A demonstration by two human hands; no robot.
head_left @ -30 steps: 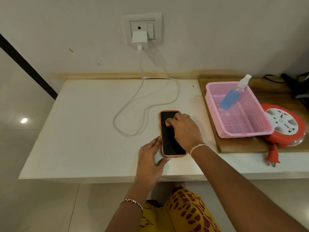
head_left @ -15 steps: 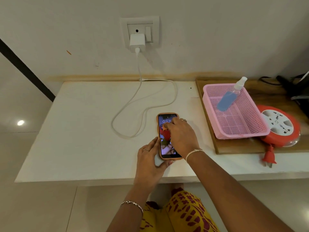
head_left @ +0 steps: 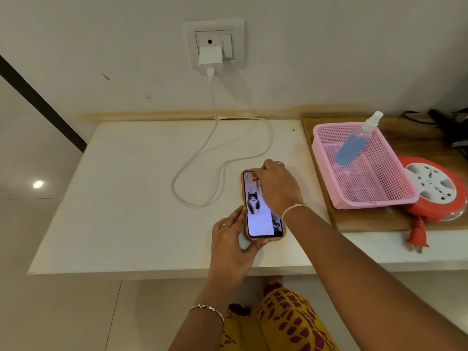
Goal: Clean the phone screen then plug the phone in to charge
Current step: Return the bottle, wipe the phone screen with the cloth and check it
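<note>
A phone (head_left: 255, 219) in an orange case lies face up on the white table (head_left: 126, 198), its screen lit with a cat picture. My left hand (head_left: 233, 239) grips its lower left edge and bottom corner. My right hand (head_left: 278, 188) lies over the upper part of the screen, fingertips pinching a small orange cloth (head_left: 254, 177) against the glass. A white charger (head_left: 210, 59) sits in the wall socket (head_left: 215, 41). Its white cable (head_left: 217, 158) loops over the table left of the phone, with the free end by the back wall.
On a wooden board (head_left: 367, 221) to the right stands a pink basket (head_left: 379, 198) holding a blue spray bottle (head_left: 354, 145). Beside the basket lies a red extension reel (head_left: 435, 188), its plug hanging at the table's front edge. Dark cables lie at the far right.
The phone screen went from dark to lit. My right hand has slid up and down over the upper screen; my left hand kept its hold. The camera moved closer.
</note>
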